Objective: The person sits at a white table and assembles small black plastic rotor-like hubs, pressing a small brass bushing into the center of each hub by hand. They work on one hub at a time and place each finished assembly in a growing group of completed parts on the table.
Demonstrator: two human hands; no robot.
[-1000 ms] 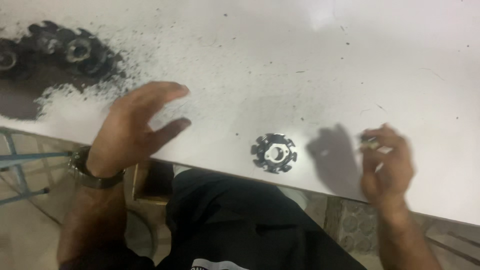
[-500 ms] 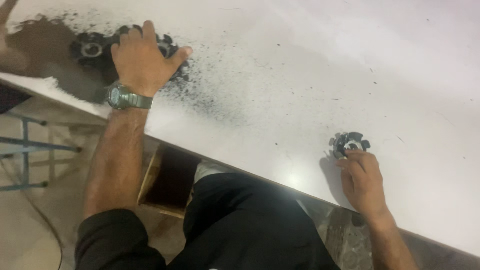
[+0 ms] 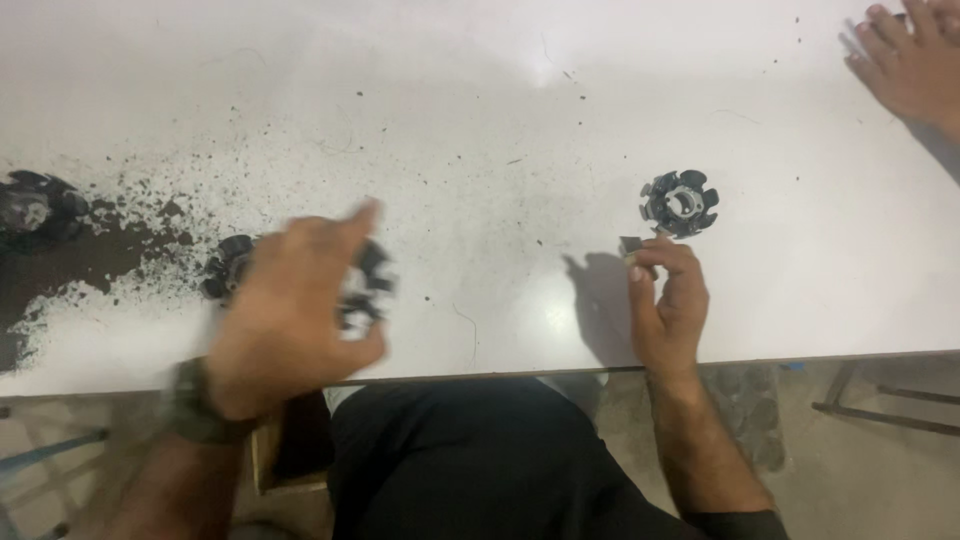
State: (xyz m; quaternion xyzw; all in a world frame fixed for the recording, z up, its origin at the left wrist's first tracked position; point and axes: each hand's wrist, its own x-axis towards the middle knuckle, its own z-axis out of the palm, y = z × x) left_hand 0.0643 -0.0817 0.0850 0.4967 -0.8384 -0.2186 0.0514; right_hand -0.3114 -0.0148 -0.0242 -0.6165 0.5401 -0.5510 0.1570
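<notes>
**Left hand back from the grit pile, ring under its fingers**

Brings the left hand (image 3: 290, 320) away from the far dark pile, where it lay half a second ago, toward the near table edge. Shows black teeth of a toothed ring (image 3: 368, 285) poking out past the curled fingers, low over the white table (image 3: 480, 120). Looks like a clawed grip from above, fingers bent round the rim, though motion blur hides whether they truly close on it; cannot tell. Leaves a second dark ring (image 3: 226, 268) just behind the hand at the fringe of the grit.

Keeps the right hand (image 3: 668, 305) by the near edge, much where it was, heel low and fingers raised. Pinches a small dark piece (image 3: 632, 250) between thumb and fingertips, other fingers folded close, likely because something so small needs a fingertip hold. Parks it just short of a finished-looking toothed ring (image 3: 680, 203), which lies flat with its pale hub up, apart from the fingers and on a clean stretch of table.

Spreads black grit (image 3: 110, 260) over the left of the surface, thickest near another ring (image 3: 35, 210) at the far left edge. Shows a watch (image 3: 195, 405) on the left wrist. Catches another person's hand (image 3: 905, 65) lying flat, fingers spread, at the top right corner, well apart from everything else.
</notes>
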